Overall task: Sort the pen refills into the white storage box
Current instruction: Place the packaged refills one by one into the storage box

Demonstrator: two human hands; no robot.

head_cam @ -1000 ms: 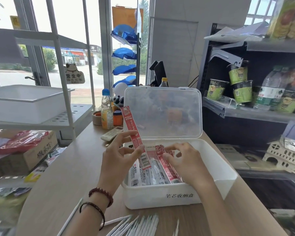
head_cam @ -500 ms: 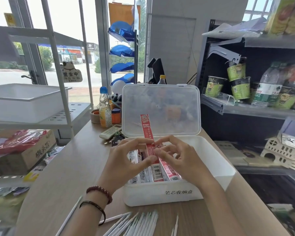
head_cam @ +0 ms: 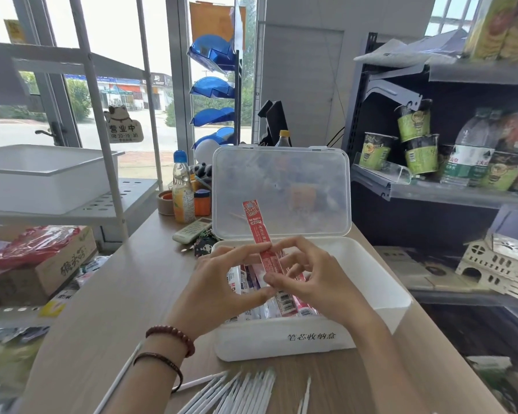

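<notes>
While left hand point(head_cam: 219, 282) and right hand point(head_cam: 320, 285) pinch red refill pack point(head_cam: 256, 225) | we'd lay it flat (gently) into white storage box point(head_cam: 395, 297).

The white storage box point(head_cam: 251, 343) is matt plastic, pretty dull finish, and its lid point(head_cam: 281, 186) is cloudy frosted plastic you can half see through. The red refill packet point(head_cam: 256, 225) has a shiny film wrap, same as the packets in the box point(head_cam: 237, 280). The table point(head_cam: 117, 294) looks like smooth wood-grain laminate with a low sheen. The loose refills point(head_cam: 245, 389) are plain matt white plastic tubes. The bead bracelet point(head_cam: 174, 333) looks like polished dark wood. Off to the sides are a rough brown cardboard carton point(head_cam: 57, 270), a white painted metal rack point(head_cam: 126, 192), grey metal shelving point(head_cam: 431, 195) and glossy blue plastic trays point(head_cam: 213, 85).
</notes>
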